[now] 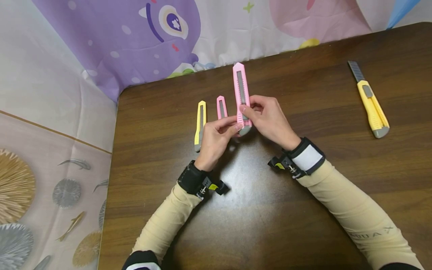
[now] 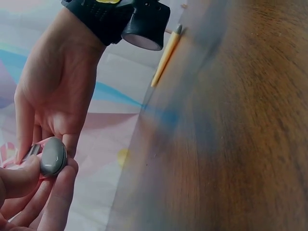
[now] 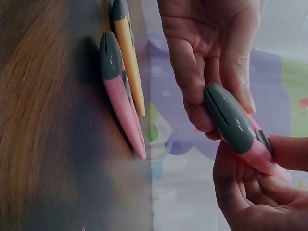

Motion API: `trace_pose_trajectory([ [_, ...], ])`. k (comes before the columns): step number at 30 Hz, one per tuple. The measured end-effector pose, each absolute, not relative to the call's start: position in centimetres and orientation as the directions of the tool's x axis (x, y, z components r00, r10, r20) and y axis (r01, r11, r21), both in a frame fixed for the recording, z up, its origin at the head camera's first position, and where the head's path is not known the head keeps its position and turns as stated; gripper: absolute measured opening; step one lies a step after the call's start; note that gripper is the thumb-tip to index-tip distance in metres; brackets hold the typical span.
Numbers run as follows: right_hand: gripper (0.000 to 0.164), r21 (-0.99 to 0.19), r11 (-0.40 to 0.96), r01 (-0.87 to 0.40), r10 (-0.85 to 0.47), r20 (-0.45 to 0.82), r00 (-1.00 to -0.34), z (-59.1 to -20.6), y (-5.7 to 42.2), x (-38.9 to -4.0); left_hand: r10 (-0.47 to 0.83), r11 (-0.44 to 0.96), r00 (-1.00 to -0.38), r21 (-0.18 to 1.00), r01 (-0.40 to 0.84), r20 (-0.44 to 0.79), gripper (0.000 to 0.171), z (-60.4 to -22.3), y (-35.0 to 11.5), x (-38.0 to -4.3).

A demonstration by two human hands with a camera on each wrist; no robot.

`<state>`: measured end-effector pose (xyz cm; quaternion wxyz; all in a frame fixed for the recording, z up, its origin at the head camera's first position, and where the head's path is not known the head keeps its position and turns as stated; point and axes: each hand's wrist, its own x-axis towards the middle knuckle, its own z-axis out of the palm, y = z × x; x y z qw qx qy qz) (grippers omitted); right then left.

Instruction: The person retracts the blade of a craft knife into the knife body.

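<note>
Both hands hold a pink box cutter [image 1: 240,84] upright above the table, its grey end cap [image 3: 231,118] at the bottom. My left hand [image 1: 215,140] pinches the lower end between thumb and fingers. My right hand [image 1: 272,120] grips the body from the right, thumb lying on the front near the slider. In the left wrist view the end cap [image 2: 53,157] shows between the fingers of both hands. Behind the left hand lies a second pink box cutter [image 1: 221,107], partly hidden; a yellow box cutter [image 1: 201,120] lies left of it.
Far right on the brown wooden table [image 1: 263,232] lies another yellow box cutter [image 1: 371,105] with its blade [image 1: 356,71] extended. A patterned curtain [image 1: 229,33] hangs along the back edge, and more patterned cloth [image 1: 60,131] hangs at the left.
</note>
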<state>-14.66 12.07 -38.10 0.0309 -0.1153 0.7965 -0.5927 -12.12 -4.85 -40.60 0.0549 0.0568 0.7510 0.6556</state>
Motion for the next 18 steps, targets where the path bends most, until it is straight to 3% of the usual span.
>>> trace_pose_trajectory([
  [18, 0.020, -0.956, 0.264, -0.130, -0.253, 0.061, -0.965, -38.10, 11.94, -14.73, 0.157, 0.121, -0.987, 0.993, 0.000, -0.019, 0.024, -40.53, -5.02, -12.20],
])
